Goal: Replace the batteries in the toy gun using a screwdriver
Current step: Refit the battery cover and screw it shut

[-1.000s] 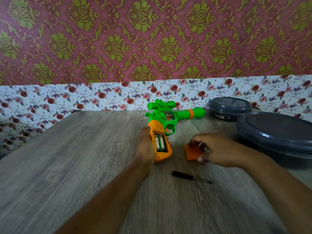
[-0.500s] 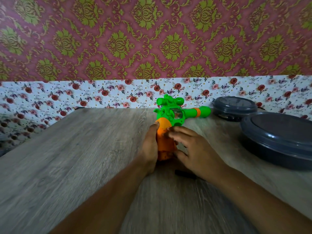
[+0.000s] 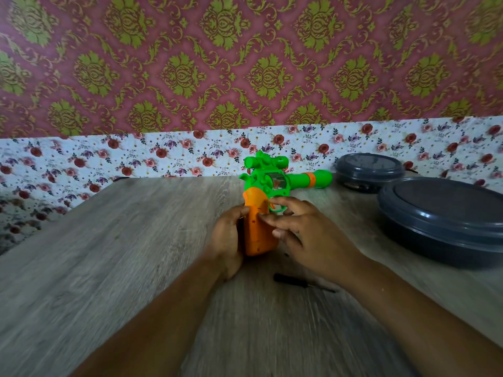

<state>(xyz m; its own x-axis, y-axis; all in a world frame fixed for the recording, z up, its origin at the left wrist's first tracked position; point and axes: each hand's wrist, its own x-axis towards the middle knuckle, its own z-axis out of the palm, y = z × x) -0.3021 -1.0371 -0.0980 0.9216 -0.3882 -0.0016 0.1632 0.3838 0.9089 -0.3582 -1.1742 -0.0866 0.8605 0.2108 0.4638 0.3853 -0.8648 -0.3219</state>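
A green toy gun (image 3: 272, 180) with an orange grip (image 3: 257, 229) lies on the wooden table (image 3: 109, 254), barrel pointing right. The orange battery cover sits over the grip, so the batteries are hidden. My left hand (image 3: 227, 240) grips the left side of the handle. Spread over the cover and the trigger guard are the fingers of my right hand (image 3: 307, 235), pressing on the orange plastic. A small black screwdriver (image 3: 296, 281) lies on the table just below my right wrist, partly hidden by it.
Two dark grey lidded round containers stand at the right: a large one (image 3: 446, 221) near my right forearm and a smaller one (image 3: 368, 171) behind it by the wall. A floral-papered wall borders the table's far edge.
My right hand picked the orange cover up from the table, carried it left and set it over the open battery compartment. The batteries are now covered. The left hand stayed on the grip.
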